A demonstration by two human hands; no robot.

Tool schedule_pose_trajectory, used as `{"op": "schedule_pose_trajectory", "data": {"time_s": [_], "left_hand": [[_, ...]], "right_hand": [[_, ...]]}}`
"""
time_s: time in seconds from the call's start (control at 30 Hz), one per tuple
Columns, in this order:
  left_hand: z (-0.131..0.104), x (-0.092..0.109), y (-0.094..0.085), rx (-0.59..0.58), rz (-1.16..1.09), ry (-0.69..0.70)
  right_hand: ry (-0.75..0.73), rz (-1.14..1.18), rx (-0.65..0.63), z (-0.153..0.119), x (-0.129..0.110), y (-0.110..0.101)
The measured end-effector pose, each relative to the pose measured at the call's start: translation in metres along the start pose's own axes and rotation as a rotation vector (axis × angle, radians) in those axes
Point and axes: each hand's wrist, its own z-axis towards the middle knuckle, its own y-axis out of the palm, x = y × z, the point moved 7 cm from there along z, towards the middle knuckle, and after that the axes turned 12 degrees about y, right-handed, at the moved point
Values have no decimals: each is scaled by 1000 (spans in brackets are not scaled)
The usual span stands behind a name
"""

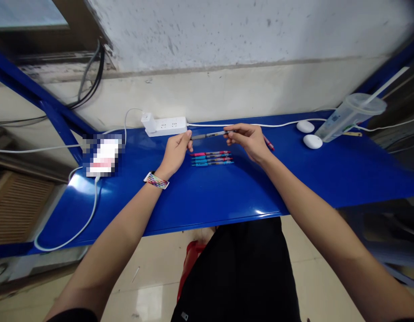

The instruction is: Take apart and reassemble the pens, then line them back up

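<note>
A dark-barrelled pen (pixel 209 134) is stretched level between my two hands, above the blue table. My left hand (pixel 176 151) pinches its left end, and my right hand (pixel 249 139) grips the right end with the fingertips. Just below it, several pens (pixel 212 158) in pink and blue lie side by side in a neat stack of rows on the tabletop. Another red pen (pixel 269 143) rests just beyond my right hand, partly hidden by it.
Behind the hands stands a white power strip (pixel 170 125) with a plugged-in charger. A phone-like blurred device (pixel 104 155) with a cable lies left. To the right are two white rounded objects (pixel 312 141) and a clear cup (pixel 344 117) with a straw. The blue table (pixel 207 197) has a raised front edge.
</note>
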Motion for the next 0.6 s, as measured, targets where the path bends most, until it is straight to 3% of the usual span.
{"op": "schedule_pose_trajectory", "data": {"time_s": [0.33,0.6], "left_hand": [[-1,3,6,1,-176,-39],[-1,4,5,13,-140,-42]], "right_hand": [[91,40,60,1,4,-6],[117,44,64,1,7,-5]]}}
